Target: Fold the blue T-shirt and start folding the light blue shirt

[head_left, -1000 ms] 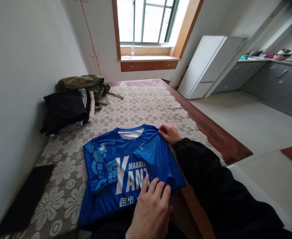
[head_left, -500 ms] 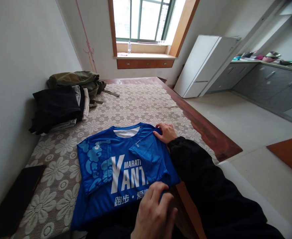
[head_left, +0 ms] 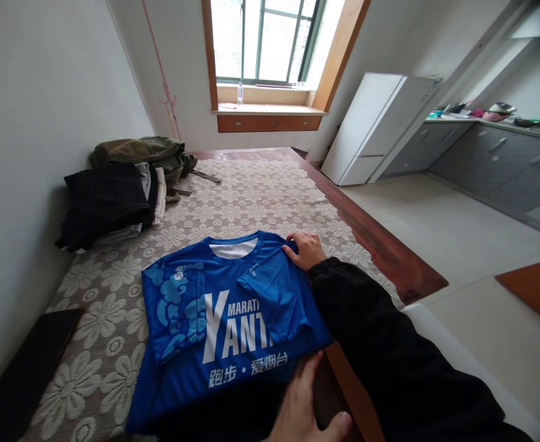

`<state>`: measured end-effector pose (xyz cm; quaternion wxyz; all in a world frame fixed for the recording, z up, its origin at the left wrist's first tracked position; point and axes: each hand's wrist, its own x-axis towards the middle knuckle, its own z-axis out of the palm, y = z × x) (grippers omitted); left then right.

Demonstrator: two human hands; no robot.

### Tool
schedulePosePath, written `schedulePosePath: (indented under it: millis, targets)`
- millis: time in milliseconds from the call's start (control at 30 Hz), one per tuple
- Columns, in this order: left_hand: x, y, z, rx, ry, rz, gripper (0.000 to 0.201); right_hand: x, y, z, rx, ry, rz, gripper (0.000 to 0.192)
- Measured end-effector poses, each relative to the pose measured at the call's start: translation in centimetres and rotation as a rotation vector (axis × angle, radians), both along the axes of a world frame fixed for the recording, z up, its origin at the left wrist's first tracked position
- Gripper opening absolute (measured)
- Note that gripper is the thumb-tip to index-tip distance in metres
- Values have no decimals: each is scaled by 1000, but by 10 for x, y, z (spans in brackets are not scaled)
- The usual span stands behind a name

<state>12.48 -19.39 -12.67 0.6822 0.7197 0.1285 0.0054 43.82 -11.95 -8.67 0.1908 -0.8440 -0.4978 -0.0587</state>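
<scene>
A blue T-shirt with white lettering lies front up on the lace cloth, its sleeves folded inward over the front. My right hand is closed at the shirt's right shoulder fold, thumb and fingers gripping the fabric. Below the right part of the hem is my left hand, partly cut off by the bottom edge. Its thumb and forefinger are spread apart, and the forefinger's tip comes close to the hem. The remaining left fingers are hidden; contact with the cloth is unclear.
Folded dark clothes are stacked by the left wall, a green backpack behind them. A flat black object lies at the left. The lace cloth covers a wooden surface. A white fridge stands beyond.
My left hand has moved down, off the shirt's lower right front, and its thumb has spread outward. The lower line of print is now uncovered. My right hand stays at the shoulder.
</scene>
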Motion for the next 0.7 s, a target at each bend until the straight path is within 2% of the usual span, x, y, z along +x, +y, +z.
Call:
schedulePosePath:
  millis: [200, 400, 567, 700]
  targets:
    - [10, -2, -6, 329, 28, -108, 82, 5, -2, -3, 42, 75, 37, 18]
    - [35, -18, -1, 652, -95, -140, 52, 13, -3, -6, 200, 254, -7, 13]
    - [59, -26, 9, 678, -131, -189, 35, 23, -3, -9, 254, 333, 32, 8]
    - [65, -32, 5, 616, -110, -223, 39, 33, -5, -9, 287, 365, 24, 9]
